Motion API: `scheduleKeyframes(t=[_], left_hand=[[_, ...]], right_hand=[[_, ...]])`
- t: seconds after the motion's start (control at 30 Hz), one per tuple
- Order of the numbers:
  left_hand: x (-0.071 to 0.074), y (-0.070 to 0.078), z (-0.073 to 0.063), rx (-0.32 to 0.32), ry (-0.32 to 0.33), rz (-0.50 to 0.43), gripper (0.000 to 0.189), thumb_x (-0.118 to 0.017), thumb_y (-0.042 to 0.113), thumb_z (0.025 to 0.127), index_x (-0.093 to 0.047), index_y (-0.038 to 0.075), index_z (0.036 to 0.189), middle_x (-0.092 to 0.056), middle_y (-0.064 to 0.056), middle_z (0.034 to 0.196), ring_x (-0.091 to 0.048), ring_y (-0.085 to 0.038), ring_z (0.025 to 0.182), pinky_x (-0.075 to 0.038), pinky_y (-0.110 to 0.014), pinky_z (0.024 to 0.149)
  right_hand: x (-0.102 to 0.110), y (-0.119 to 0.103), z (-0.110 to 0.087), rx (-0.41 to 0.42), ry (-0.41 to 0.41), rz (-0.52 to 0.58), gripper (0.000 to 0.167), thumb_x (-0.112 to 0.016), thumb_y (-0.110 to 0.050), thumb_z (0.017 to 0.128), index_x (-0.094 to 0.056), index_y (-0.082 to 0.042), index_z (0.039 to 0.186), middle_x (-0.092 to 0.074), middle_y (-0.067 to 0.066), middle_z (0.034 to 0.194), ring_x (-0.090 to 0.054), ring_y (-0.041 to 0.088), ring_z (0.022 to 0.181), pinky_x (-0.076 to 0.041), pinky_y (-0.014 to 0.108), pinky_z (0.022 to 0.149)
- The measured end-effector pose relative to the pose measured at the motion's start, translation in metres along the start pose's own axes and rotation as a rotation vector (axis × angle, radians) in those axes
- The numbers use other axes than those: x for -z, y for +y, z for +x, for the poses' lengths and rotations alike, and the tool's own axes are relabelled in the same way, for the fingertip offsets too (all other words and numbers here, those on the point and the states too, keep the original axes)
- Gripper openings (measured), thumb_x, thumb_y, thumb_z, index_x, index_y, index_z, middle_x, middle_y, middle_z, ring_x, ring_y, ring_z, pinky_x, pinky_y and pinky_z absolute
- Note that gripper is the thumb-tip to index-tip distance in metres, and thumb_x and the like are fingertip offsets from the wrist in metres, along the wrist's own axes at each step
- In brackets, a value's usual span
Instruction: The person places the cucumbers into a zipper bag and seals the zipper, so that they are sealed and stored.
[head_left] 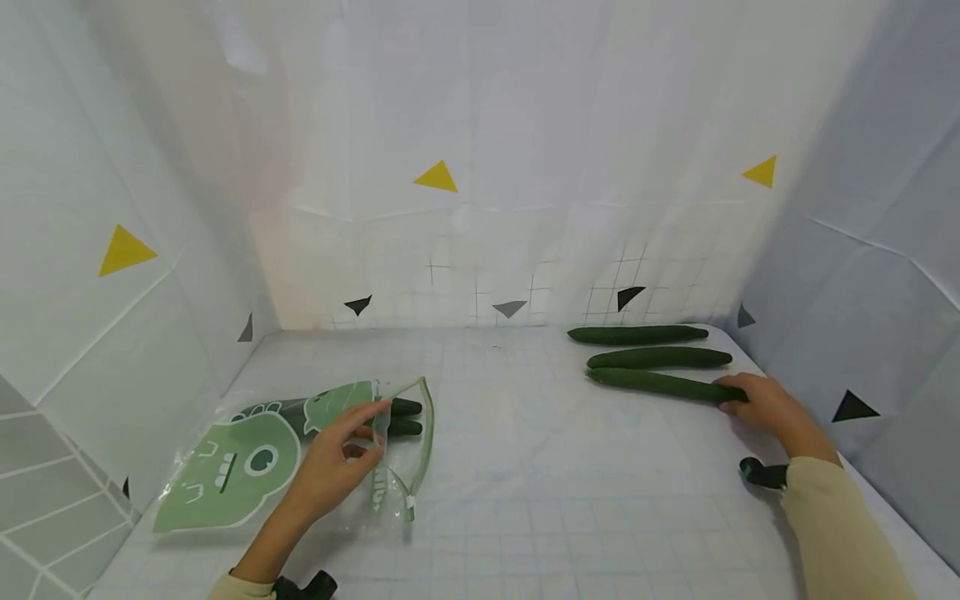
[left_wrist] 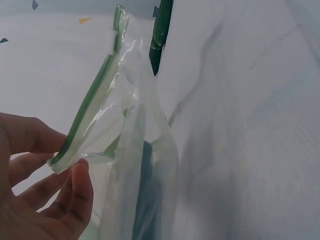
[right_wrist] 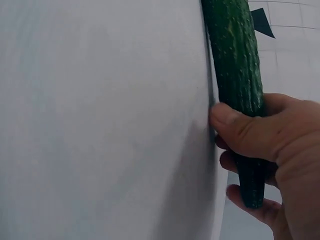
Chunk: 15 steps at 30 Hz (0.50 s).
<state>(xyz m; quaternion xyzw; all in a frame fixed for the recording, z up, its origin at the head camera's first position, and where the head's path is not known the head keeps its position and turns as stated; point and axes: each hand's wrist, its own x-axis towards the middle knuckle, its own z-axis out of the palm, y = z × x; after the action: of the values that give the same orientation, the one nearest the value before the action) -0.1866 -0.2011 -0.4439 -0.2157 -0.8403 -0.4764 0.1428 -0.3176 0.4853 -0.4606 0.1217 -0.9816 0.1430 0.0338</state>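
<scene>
A clear zip bag [head_left: 225,475] with a green cartoon face lies at the left of the table, its slider mouth facing right. My left hand [head_left: 337,462] pinches the bag's edge near the green zip strip [left_wrist: 87,110], and the mouth gapes. Two cucumbers [head_left: 406,427] are inside, their ends showing at the opening. On the right, my right hand [head_left: 765,408] grips the near end of a cucumber [right_wrist: 235,60], thumb on one side and fingers curled round the other. That cucumber's far end is close by a second cucumber [head_left: 660,358]; a third cucumber [head_left: 637,335] lies behind.
The white table [head_left: 510,467] is bounded by a pale back curtain [head_left: 525,125] and side curtains with yellow and dark triangles. A dark wrist device [head_left: 763,473] sits by the right sleeve, another wrist device [head_left: 306,587] by the left.
</scene>
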Motion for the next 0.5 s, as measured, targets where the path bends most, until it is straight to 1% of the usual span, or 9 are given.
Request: scheduleKeyframes(t=[0.13, 0.27, 0.3, 0.37, 0.43, 0.5], left_hand=[[0.001, 0.001, 0.001, 0.001, 0.002, -0.002, 0.061, -0.072, -0.007, 0.090, -0.060, 0.014, 0.146, -0.058, -0.009, 0.144, -0.068, -0.024, 0.103, -0.061, -0.033, 0.078], [0.002, 0.003, 0.002, -0.001, 0.005, 0.001, 0.062, -0.072, -0.008, 0.090, -0.060, 0.014, 0.146, -0.059, -0.009, 0.143, -0.068, -0.023, 0.103, -0.060, -0.033, 0.078], [0.002, 0.003, 0.002, -0.001, 0.005, 0.000, 0.062, -0.072, -0.008, 0.090, -0.060, 0.015, 0.146, -0.059, -0.009, 0.144, -0.068, -0.023, 0.103, -0.060, -0.033, 0.078], [0.002, 0.004, 0.002, -0.003, 0.004, -0.005, 0.062, -0.072, -0.008, 0.090, -0.060, 0.015, 0.147, -0.059, -0.010, 0.143, -0.068, -0.023, 0.102, -0.061, -0.034, 0.078], [0.002, 0.003, 0.002, -0.005, 0.002, -0.011, 0.062, -0.071, -0.008, 0.090, -0.060, 0.015, 0.147, -0.059, -0.010, 0.143, -0.068, -0.024, 0.102, -0.061, -0.034, 0.078], [0.002, 0.003, 0.001, -0.006, 0.002, -0.018, 0.062, -0.071, -0.008, 0.090, -0.060, 0.015, 0.147, -0.059, -0.010, 0.143, -0.068, -0.024, 0.102, -0.061, -0.034, 0.078]], right_hand=[[0.001, 0.001, -0.008, 0.008, -0.014, 0.056, 0.046, -0.079, -0.011, 0.091, -0.064, 0.011, 0.129, -0.058, 0.039, 0.127, -0.052, 0.060, 0.117, -0.041, 0.075, 0.095], [0.002, 0.001, -0.014, 0.027, -0.014, 0.099, 0.045, -0.078, -0.013, 0.092, -0.065, 0.012, 0.126, -0.061, 0.037, 0.125, -0.055, 0.056, 0.114, -0.043, 0.072, 0.093], [0.002, 0.000, -0.016, 0.027, -0.017, 0.111, 0.045, -0.079, -0.015, 0.092, -0.065, 0.012, 0.126, -0.062, 0.036, 0.124, -0.057, 0.054, 0.111, -0.045, 0.071, 0.091], [0.000, -0.001, -0.019, 0.008, -0.027, 0.132, 0.049, -0.079, -0.023, 0.093, -0.066, 0.011, 0.125, -0.065, 0.030, 0.119, -0.060, 0.045, 0.104, -0.049, 0.064, 0.087], [-0.002, -0.001, -0.022, -0.019, -0.046, 0.162, 0.054, -0.079, -0.031, 0.094, -0.066, 0.011, 0.126, -0.066, 0.026, 0.117, -0.059, 0.037, 0.098, -0.052, 0.056, 0.082], [-0.004, -0.001, -0.025, -0.039, -0.047, 0.181, 0.059, -0.079, -0.037, 0.094, -0.067, 0.010, 0.126, -0.067, 0.023, 0.116, -0.058, 0.031, 0.096, -0.052, 0.048, 0.079]])
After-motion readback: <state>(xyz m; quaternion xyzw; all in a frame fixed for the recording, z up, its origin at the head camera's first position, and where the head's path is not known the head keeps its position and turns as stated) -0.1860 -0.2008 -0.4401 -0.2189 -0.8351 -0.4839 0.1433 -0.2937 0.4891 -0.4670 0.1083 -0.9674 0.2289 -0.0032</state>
